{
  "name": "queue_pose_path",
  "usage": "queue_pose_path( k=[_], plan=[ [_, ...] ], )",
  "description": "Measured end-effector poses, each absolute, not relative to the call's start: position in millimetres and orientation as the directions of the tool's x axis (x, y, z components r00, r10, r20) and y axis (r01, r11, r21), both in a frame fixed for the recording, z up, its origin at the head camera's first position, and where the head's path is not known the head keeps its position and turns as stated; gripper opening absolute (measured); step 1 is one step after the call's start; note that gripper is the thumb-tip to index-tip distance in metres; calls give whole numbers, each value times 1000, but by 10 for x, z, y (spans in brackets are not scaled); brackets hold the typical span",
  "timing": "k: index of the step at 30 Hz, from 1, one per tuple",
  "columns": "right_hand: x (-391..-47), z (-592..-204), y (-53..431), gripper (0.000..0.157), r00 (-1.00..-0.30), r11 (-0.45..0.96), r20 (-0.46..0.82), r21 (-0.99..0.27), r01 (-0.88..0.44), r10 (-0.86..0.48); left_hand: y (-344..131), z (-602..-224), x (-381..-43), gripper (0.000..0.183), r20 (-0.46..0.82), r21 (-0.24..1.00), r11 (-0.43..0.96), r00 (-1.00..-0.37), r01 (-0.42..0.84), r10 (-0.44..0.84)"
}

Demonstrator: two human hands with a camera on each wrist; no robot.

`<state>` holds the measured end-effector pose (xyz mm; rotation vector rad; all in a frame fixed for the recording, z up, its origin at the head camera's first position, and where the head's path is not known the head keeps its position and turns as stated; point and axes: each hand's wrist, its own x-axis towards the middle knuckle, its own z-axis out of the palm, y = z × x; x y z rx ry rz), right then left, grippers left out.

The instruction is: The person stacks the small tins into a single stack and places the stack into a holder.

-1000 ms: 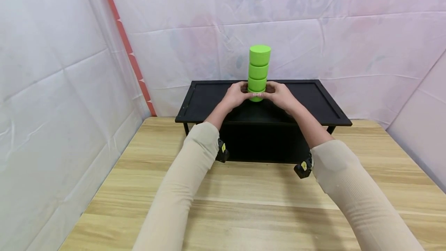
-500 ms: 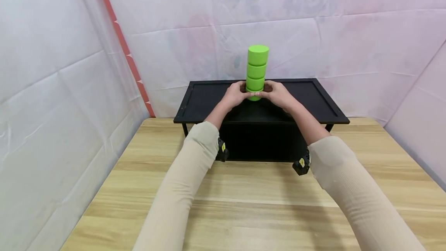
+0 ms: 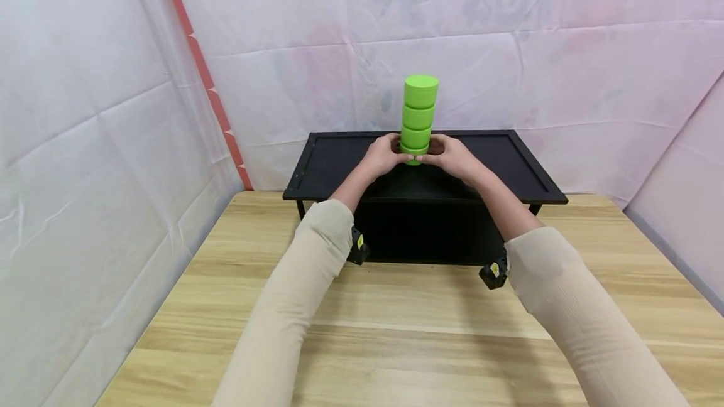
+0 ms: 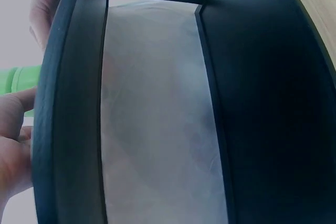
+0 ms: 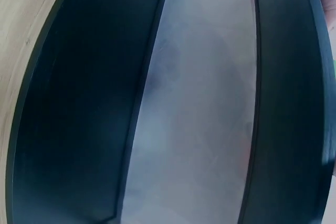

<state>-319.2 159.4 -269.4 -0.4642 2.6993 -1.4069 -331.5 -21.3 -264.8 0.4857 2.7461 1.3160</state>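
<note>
A tall stack of several round green containers [image 3: 418, 117], flat-topped and each narrowing downward, stands on the black shelf's top board in the head view, leaning slightly right at its top. My left hand [image 3: 383, 154] curls round the lowest container from the left, its thumb across the front. From the opposite side my right hand [image 3: 451, 154] grips the same container, the two thumb tips almost meeting. Fingers behind the stack are hidden. The left wrist view has part of the green stack [image 4: 26, 80] at its left edge, beyond the board, with my left hand close to it.
The low black shelf [image 3: 339, 168] has a raised rim and thin legs, and stands at the back of the wooden table [image 3: 396, 331]. White sheeting [image 3: 271, 5] hangs behind it and along both sides. A red strip [image 3: 198, 61] runs down the sheeting's left corner.
</note>
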Motion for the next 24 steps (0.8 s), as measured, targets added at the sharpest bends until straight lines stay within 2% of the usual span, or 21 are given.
queue_pose_path(
  k=[6,10,16,18,20,24],
  plan=[
    [-3009,-2616,1723,70,-961,622,95,-744,-242,-261,-428,-2616,-3198,62,79,669,687,-946,283,313],
    [-2799,-2543,1860,72,-960,647,124,-716,-262,-252,-626,-2597,-2995,60,143,615,715,-939,332,313],
    [-2408,-2540,2016,68,-933,637,246,-682,-359,-263,-828,-2663,-2568,60,290,495,763,-907,414,304],
    [-2264,-2565,2034,65,-917,633,293,-663,-398,-270,-875,-2728,-2416,61,364,437,770,-874,466,322],
    [-2127,-2607,2034,63,-894,632,348,-633,-447,-283,-921,-2819,-2273,60,464,346,773,-813,532,352],
    [-1876,-2756,2017,60,-829,655,466,-527,-542,-310,-1020,-3045,-2047,59,648,107,773,-634,625,423]
  ],
)
